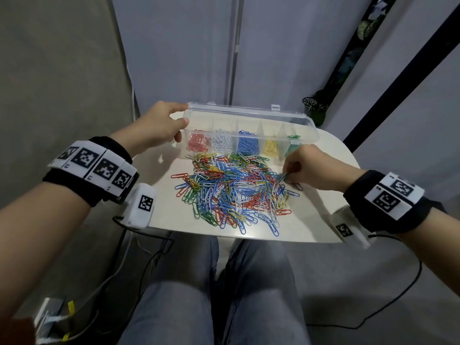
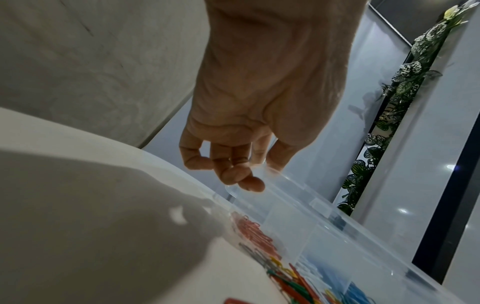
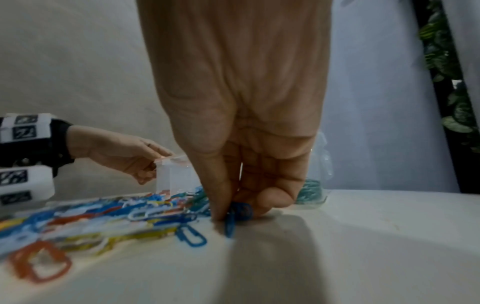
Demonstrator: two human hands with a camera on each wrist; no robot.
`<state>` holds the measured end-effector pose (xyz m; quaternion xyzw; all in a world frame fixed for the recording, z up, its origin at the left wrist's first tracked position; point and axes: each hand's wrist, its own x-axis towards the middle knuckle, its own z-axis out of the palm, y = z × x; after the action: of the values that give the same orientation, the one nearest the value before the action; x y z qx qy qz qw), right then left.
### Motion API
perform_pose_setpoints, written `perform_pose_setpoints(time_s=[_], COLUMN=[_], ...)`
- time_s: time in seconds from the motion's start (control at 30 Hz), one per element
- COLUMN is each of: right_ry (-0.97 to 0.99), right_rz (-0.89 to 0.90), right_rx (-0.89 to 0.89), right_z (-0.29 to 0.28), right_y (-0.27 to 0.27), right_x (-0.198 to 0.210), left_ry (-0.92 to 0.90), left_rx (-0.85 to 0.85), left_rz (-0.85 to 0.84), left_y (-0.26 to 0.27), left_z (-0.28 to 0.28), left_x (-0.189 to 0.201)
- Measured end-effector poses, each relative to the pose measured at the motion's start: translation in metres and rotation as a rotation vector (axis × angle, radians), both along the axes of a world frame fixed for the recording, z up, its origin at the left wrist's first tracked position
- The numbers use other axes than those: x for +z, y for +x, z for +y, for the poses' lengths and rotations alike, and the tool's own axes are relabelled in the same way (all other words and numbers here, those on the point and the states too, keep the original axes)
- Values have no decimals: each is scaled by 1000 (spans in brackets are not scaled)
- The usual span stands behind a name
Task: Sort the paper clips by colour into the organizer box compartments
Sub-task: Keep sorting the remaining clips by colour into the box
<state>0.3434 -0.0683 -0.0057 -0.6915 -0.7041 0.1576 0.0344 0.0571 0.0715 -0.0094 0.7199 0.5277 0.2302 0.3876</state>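
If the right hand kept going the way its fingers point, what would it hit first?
The right hand points straight down, pinching clips at the pile's edge, so it would likely meet the table almost at once; whether the fingers already touch it is unclear.

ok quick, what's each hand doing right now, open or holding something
Left hand: grips the left end of the organizer box.
Right hand: pinches a paper clip at the right edge of the pile; it looks blue.

The left hand [image 2: 259,98] hangs palm toward the camera, its curled fingertips [image 2: 250,183] touching the corner rim of the clear organizer box [image 2: 337,236]. Below the hand, red paper clips [image 2: 253,232] lie in the nearest compartment. Nearer the wrist, mixed paper clips [image 2: 288,283] lie on the white tabletop [image 2: 91,226].
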Motion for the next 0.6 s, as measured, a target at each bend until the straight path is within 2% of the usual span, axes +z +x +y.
perform_pose_setpoints(time_s=[0.27,0.6], right_ry=[3,64], right_rz=[469,739], right_rx=[-254,-352], right_z=[-1,14], right_y=[12,-2], right_x=[19,39], left_ry=[-4,4], left_rx=[-1,1], left_rz=[-11,-10], left_y=[-1,-2], left_z=[1,5], left_x=[-1,-4])
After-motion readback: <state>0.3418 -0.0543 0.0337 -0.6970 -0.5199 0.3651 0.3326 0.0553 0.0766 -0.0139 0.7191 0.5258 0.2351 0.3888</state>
